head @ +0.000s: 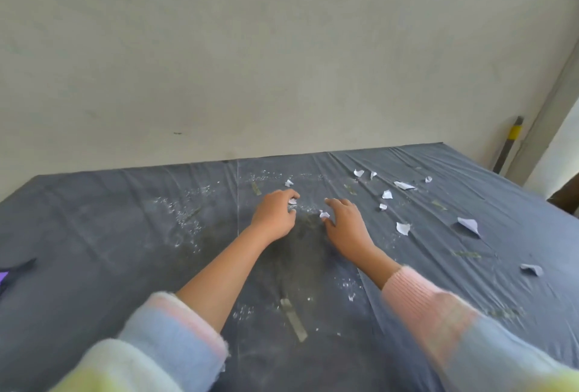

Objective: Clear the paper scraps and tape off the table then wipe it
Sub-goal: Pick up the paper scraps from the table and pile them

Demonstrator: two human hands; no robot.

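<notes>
Both my hands reach over the dark grey covered table (94,219). My left hand (274,214) has its fingers curled around a small white paper scrap (292,201). My right hand (343,224) lies just right of it, with its thumb and fingers touching another white scrap (324,214); whether it pinches it is unclear. Several more white scraps lie to the right, such as one scrap (403,228) and a larger folded one (469,224). A strip of clear tape (294,319) is stuck near the front, and another tape strip (256,188) lies farther back.
White crumbs and dust (188,213) are scattered across the wrinkled cover. A purple object (3,277) pokes in at the left edge. A plain wall (282,46) stands behind the table, and a pole with a yellow band (513,137) leans at the far right corner.
</notes>
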